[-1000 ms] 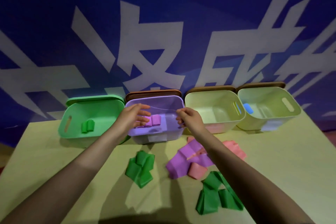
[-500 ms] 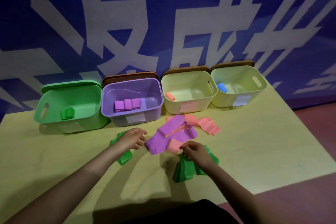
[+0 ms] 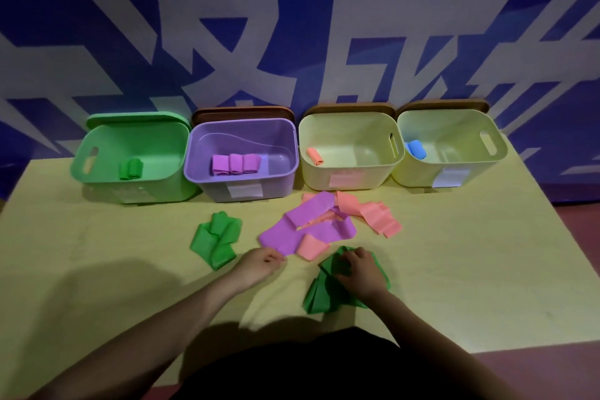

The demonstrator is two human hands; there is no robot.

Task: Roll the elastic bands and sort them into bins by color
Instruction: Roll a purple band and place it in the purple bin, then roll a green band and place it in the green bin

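My right hand (image 3: 360,269) grips a crumpled green band (image 3: 319,295) lying on the table's near middle. My left hand (image 3: 259,265) hovers with fingers loosely curled and holding nothing, just at the near corner of a flat purple band (image 3: 308,227). Pink bands (image 3: 373,214) lie under and beside the purple one. Another loose green band (image 3: 217,239) is to the left. At the back stand a green bin (image 3: 97,178) with green rolls (image 3: 131,169), a purple bin (image 3: 279,182) with three purple rolls (image 3: 235,164), and a pale bin (image 3: 383,172) with a pink roll (image 3: 315,156).
A second pale bin (image 3: 487,169) at the far right holds a blue roll (image 3: 415,149). Brown lids lean behind the bins against the blue wall. The yellow table (image 3: 470,253) ends at its right edge over a reddish floor.
Both hands left the purple bin and came back toward me. The right hand settled onto the near green band and took hold of it; the left stopped beside the purple band.
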